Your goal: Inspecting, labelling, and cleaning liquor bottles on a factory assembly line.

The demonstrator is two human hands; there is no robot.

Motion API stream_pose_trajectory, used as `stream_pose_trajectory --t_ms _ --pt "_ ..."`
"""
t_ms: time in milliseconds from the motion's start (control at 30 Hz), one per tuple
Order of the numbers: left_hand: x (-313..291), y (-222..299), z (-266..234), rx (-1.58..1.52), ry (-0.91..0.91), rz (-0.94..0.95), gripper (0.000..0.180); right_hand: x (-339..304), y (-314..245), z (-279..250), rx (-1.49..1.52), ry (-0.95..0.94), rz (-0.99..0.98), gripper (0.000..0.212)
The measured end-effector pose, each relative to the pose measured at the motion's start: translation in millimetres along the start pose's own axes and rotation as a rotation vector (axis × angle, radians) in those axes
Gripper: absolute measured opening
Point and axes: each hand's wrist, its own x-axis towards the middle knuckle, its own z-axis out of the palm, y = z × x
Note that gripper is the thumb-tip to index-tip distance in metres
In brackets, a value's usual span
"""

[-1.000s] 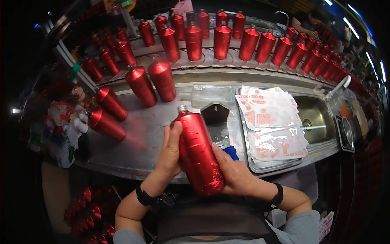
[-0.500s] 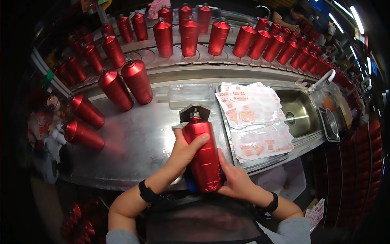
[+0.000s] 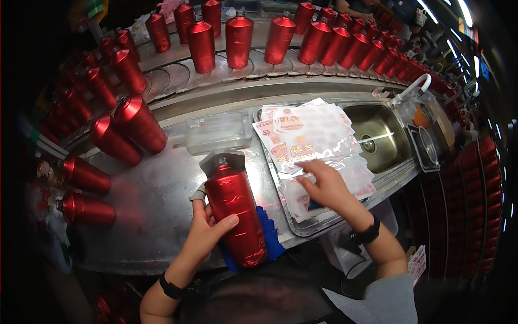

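Observation:
My left hand (image 3: 208, 229) is closed around a glossy red bottle (image 3: 234, 216) with raised markings, its thumb across the front and a pale cover on one fingertip. The bottle lies tilted, neck away from me, against a dark angular holder (image 3: 237, 160). A blue cloth (image 3: 268, 232) shows beside its lower end. To the right, my right hand (image 3: 326, 186) is over a pile of translucent printed sheets (image 3: 318, 129), fingers apart and fingertips at the sheets. Whether they touch the top sheet, I cannot tell. A small dark blue piece (image 3: 314, 204) shows under that palm.
A clear plastic box (image 3: 216, 132) stands beyond the holder. Several red bottles (image 3: 137, 123) stand at the left of the metal table (image 3: 156, 178); more line a curved conveyor (image 3: 216, 73). On the right are a sink (image 3: 372, 132) and a white faucet (image 3: 413, 89). Another person (image 3: 356, 9) is far back.
My right hand has left the bottle and moved right, over the printed sheets. My left hand keeps hold of the bottle. The whole view has shifted and turned slightly.

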Motion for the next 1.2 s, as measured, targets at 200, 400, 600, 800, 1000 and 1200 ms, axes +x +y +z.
stream_pose_trajectory --t_ms 200,400,600,800,1000,1200 --pt "17.9 -11.0 -22.8 0.005 -0.037 -0.038 0.098 58.2 60.1 14.7 -0.457 -0.111 0.105 0.037" --pt "23.0 -24.1 -33.7 -0.025 -0.028 -0.099 0.089 50.5 113.0 -3.2 -0.614 -0.019 0.366 0.039" --pt "31.8 -8.8 -24.0 0.091 -0.032 -0.092 0.073 66.6 179.5 -24.1 -0.502 0.474 0.355 0.034" --pt "32.8 -13.8 -23.6 0.109 -0.023 -0.051 0.073 80.1 224.1 -50.7 -0.135 0.373 0.784 0.041" --pt "36.7 -27.2 -36.8 0.006 -0.067 -0.086 0.082 72.8 235.4 -63.8 -0.19 0.639 0.655 0.033" --pt "32.9 -24.5 -52.7 0.015 -0.045 -0.051 0.08 42.8 369.3 -78.7 -0.17 0.407 0.871 0.038"
